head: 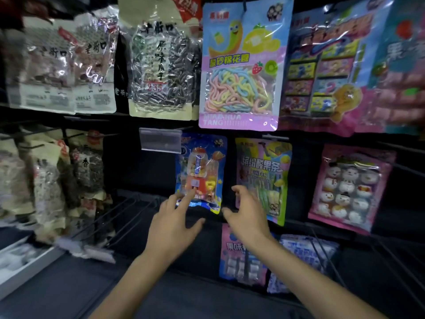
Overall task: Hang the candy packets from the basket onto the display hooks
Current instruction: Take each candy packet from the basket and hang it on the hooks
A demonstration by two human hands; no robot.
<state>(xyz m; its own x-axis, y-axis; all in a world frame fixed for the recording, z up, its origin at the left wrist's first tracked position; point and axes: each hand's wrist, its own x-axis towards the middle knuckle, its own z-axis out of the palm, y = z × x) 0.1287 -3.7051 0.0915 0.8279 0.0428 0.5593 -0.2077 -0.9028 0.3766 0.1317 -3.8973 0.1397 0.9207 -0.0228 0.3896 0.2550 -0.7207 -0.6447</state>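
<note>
A blue candy packet (200, 171) printed with a gumball machine hangs on a display hook in the middle row. My left hand (176, 223) reaches up to it, and its fingertips touch the packet's lower left corner with the fingers spread. My right hand (247, 212) hovers just right of the packet's bottom edge, fingers loosely bent, holding nothing. No basket is in view.
Beside the blue packet hang a yellow-and-pink sour-strip packet (263, 178) and a pink snowman-marshmallow packet (347, 187). A large marshmallow-rope packet (243, 65) hangs above. Seed bags (161, 65) fill the left. Bare black hooks (119, 212) jut out at lower left and lower right. A clear price-tag holder (160, 141) sits on a rail.
</note>
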